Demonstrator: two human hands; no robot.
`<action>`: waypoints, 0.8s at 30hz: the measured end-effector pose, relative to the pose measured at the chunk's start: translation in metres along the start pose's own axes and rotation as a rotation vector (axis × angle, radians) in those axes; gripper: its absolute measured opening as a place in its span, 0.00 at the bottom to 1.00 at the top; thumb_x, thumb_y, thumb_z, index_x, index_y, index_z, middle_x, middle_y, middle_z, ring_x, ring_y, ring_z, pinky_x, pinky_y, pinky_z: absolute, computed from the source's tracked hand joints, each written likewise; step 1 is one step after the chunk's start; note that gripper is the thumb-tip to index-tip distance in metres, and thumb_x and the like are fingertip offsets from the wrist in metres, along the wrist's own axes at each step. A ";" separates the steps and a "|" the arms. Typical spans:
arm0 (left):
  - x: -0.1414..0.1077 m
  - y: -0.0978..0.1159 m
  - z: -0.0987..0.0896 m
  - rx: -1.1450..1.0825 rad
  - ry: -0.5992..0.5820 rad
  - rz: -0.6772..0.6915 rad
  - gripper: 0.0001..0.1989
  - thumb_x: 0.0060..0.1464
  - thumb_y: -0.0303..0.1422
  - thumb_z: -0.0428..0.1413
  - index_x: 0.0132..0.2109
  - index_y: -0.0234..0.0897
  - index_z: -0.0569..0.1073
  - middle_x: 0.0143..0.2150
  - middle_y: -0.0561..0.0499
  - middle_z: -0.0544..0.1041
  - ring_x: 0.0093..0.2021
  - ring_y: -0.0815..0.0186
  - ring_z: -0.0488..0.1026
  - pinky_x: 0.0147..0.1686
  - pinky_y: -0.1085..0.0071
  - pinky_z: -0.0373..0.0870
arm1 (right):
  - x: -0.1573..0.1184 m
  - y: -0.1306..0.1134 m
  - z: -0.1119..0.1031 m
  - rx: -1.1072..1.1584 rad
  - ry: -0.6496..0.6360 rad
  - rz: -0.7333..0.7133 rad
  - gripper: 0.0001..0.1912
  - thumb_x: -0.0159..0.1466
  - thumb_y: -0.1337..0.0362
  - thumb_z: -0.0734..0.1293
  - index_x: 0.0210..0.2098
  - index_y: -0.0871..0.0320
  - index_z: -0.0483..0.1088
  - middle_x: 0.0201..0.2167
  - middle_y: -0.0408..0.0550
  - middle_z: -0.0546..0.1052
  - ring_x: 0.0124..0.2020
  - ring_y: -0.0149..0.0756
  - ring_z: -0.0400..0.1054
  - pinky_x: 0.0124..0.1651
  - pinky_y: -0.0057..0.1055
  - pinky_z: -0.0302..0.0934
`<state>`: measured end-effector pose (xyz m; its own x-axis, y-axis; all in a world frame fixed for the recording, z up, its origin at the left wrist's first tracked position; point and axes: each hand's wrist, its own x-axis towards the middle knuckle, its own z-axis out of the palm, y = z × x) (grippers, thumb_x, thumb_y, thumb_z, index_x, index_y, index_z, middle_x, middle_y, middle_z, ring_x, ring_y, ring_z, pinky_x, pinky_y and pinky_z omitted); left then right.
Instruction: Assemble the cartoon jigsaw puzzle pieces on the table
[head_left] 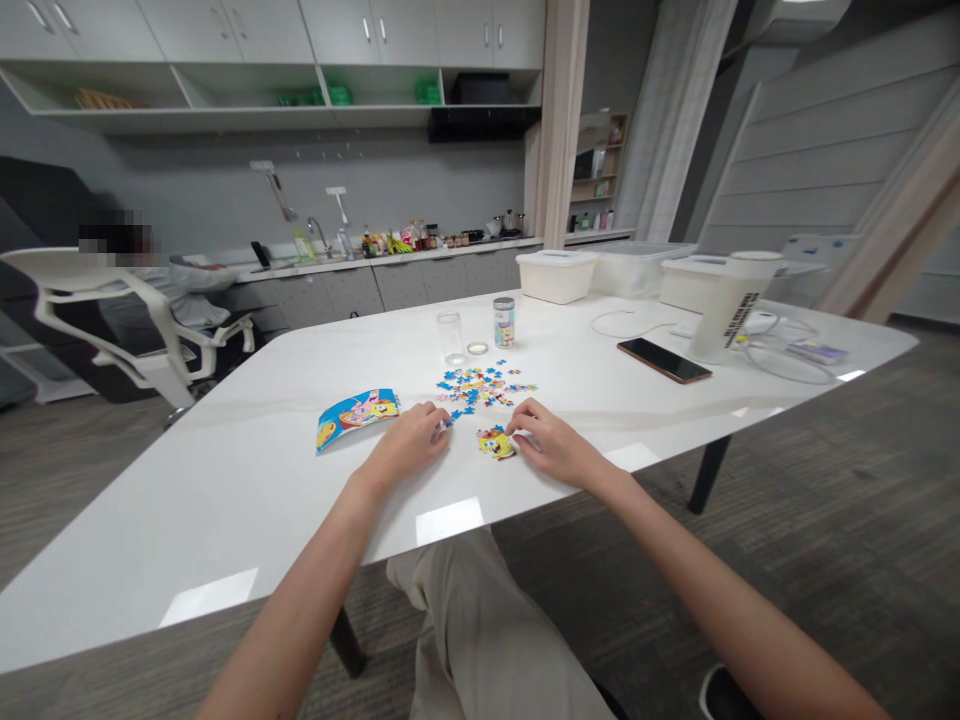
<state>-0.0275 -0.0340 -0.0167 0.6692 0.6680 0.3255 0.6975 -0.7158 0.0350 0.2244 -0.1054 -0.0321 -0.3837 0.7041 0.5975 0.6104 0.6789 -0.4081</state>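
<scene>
Near the front edge of the worktop [247,480], the half-curled right hand [549,438] touches the joined puzzle section [495,443], grip unclear; a sideways nudge could split it. The loosely curled left hand [417,438], hold unclear, could scatter the blue pieces [455,414] by brushing them.

On the white table [277,490], the puzzle patch [496,443] toward the near edge is mostly yellow, the loose pieces [474,380] multicoloured, mainly blue.
</scene>
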 end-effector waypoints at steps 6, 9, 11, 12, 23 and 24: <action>0.001 -0.004 0.001 0.048 0.033 -0.010 0.11 0.56 0.28 0.48 0.43 0.35 0.72 0.43 0.42 0.75 0.43 0.57 0.71 0.45 0.59 0.68 | -0.001 0.002 0.001 -0.012 -0.015 0.016 0.11 0.60 0.77 0.60 0.39 0.58 0.69 0.40 0.52 0.68 0.41 0.38 0.67 0.46 0.37 0.64; 0.002 -0.004 0.001 0.049 -0.019 0.018 0.13 0.55 0.28 0.48 0.44 0.35 0.74 0.46 0.43 0.76 0.47 0.57 0.72 0.49 0.59 0.68 | -0.002 0.004 0.002 -0.005 -0.013 0.005 0.12 0.60 0.77 0.60 0.39 0.57 0.69 0.40 0.51 0.67 0.41 0.37 0.67 0.46 0.37 0.64; 0.002 -0.003 0.002 0.047 -0.034 0.014 0.14 0.55 0.28 0.48 0.46 0.35 0.75 0.48 0.43 0.77 0.50 0.57 0.72 0.51 0.59 0.67 | -0.002 0.005 0.002 -0.003 -0.013 0.000 0.12 0.60 0.77 0.60 0.39 0.57 0.69 0.40 0.50 0.67 0.40 0.37 0.67 0.46 0.36 0.64; 0.002 -0.003 0.003 0.045 -0.035 0.010 0.15 0.55 0.28 0.48 0.46 0.35 0.75 0.50 0.42 0.76 0.50 0.57 0.71 0.52 0.59 0.67 | -0.002 0.005 0.002 -0.002 -0.013 0.000 0.12 0.60 0.77 0.60 0.39 0.57 0.69 0.40 0.50 0.67 0.40 0.37 0.67 0.46 0.36 0.64; 0.000 -0.005 0.007 0.067 -0.096 -0.025 0.20 0.58 0.29 0.46 0.55 0.35 0.69 0.59 0.42 0.70 0.59 0.58 0.66 0.58 0.58 0.62 | -0.001 0.002 0.000 -0.017 -0.019 -0.002 0.11 0.60 0.77 0.60 0.38 0.58 0.68 0.39 0.51 0.67 0.38 0.36 0.67 0.44 0.35 0.64; 0.000 -0.004 0.007 0.070 -0.104 -0.027 0.19 0.58 0.29 0.45 0.55 0.35 0.69 0.59 0.42 0.70 0.59 0.58 0.66 0.58 0.58 0.62 | -0.001 0.002 0.000 -0.014 -0.018 -0.002 0.11 0.60 0.77 0.60 0.38 0.58 0.68 0.39 0.50 0.67 0.38 0.36 0.67 0.44 0.35 0.64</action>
<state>-0.0290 -0.0296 -0.0232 0.6703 0.7071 0.2253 0.7295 -0.6836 -0.0248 0.2257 -0.1048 -0.0337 -0.3973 0.7068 0.5853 0.6196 0.6771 -0.3971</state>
